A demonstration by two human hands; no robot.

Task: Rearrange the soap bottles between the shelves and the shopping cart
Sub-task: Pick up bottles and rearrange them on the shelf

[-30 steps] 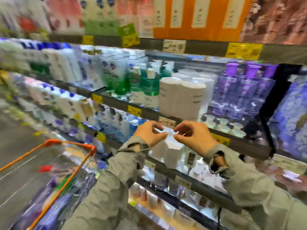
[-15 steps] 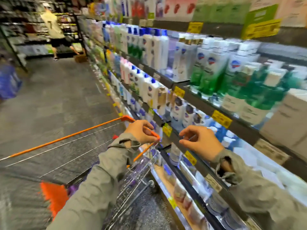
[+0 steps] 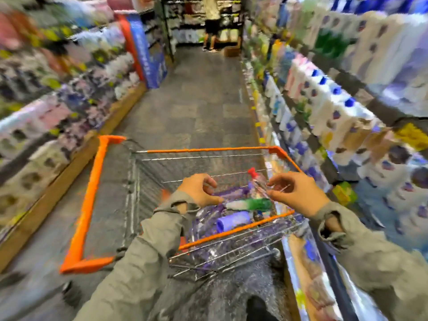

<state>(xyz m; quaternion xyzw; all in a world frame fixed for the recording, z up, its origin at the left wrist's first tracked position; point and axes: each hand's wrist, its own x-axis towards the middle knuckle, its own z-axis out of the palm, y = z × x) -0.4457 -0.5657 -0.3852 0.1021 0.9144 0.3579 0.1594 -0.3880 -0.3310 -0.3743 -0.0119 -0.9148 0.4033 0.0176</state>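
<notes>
The wire shopping cart point(image 3: 88, 205) with an orange rim stands in front of me in the aisle. Several soap bottles lie in its right end: a green and white bottle point(image 3: 250, 204), a purple bottle point(image 3: 234, 220) and a clear bottle with a red cap point(image 3: 254, 179). My left hand point(image 3: 199, 189) hovers over the cart with fingers loosely curled, holding nothing. My right hand point(image 3: 294, 193) hovers over the cart's right rim, fingers curled, also empty. The shelves of soap bottles point(image 3: 328, 105) run along the right.
More stocked shelves point(image 3: 58, 89) line the left side of the aisle. A person point(image 3: 212, 22) stands at the far end beside a cardboard box point(image 3: 231, 51) on the floor. The grey floor point(image 3: 203, 100) stretches ahead of the cart. The view is blurred.
My view has swung left from the shelves to face down the aisle over the cart. Both hands have moved from the shelf edge to above the cart, still empty.
</notes>
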